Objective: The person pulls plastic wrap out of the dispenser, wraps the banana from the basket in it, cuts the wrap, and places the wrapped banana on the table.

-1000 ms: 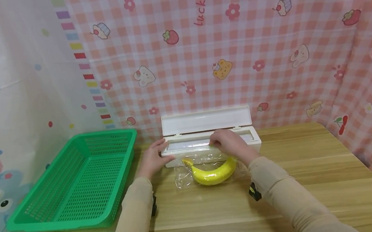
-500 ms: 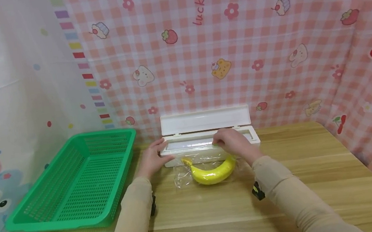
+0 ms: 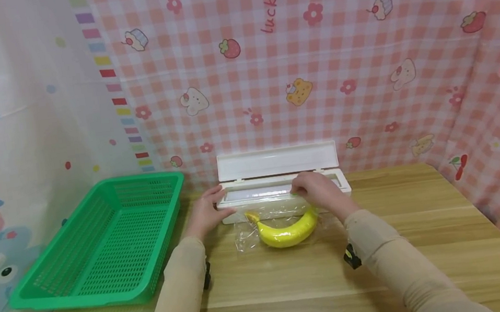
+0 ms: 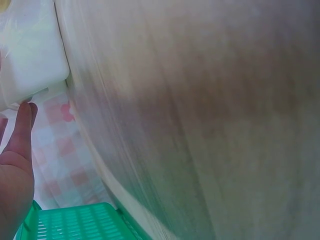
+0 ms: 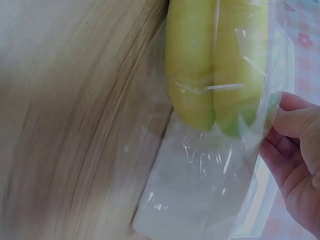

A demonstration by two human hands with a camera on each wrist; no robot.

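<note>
A white cling film dispenser (image 3: 343, 197) stands at the back of the table with its lid (image 3: 276, 162) raised. Clear cling film (image 3: 244, 237) comes over its front edge and drapes across a yellow banana (image 3: 289, 236) lying before it. My left hand (image 3: 203, 215) holds the dispenser's left end, thumb at the front, fingers at the top and far side. With thumb and fingers, my right hand (image 3: 318, 189) pinches a small green slide cutter (image 5: 272, 111) at the front edge, right of the middle; the fingers mostly cover it. In the right wrist view the film stretches, shiny, over the banana (image 5: 192, 65).
A green plastic basket (image 3: 22, 301) with perforated walls stands at the left of the wooden table (image 3: 279, 305). Pink checked cloth (image 3: 242, 99) hangs close behind the dispenser and at the right; white printed cloth (image 3: 39, 141) hangs at the left.
My right hand has slid a short way to the right along the dispenser's front edge with the slide cutter. The left hand and banana stay where they were.
</note>
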